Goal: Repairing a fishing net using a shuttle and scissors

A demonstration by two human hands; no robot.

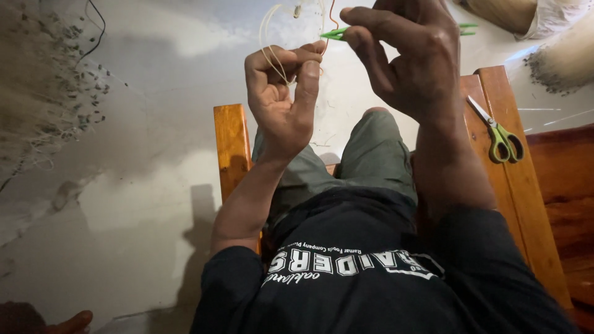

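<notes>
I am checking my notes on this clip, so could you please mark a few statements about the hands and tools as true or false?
1. The right hand pinches a green tool. True.
2. The scissors lie on the floor. False: they lie on the wooden bench.
3. The left hand holds pale cord. True.
4. The scissors have red handles. False: they are green.
5. The left hand rests on the knee. False: it is raised.
</notes>
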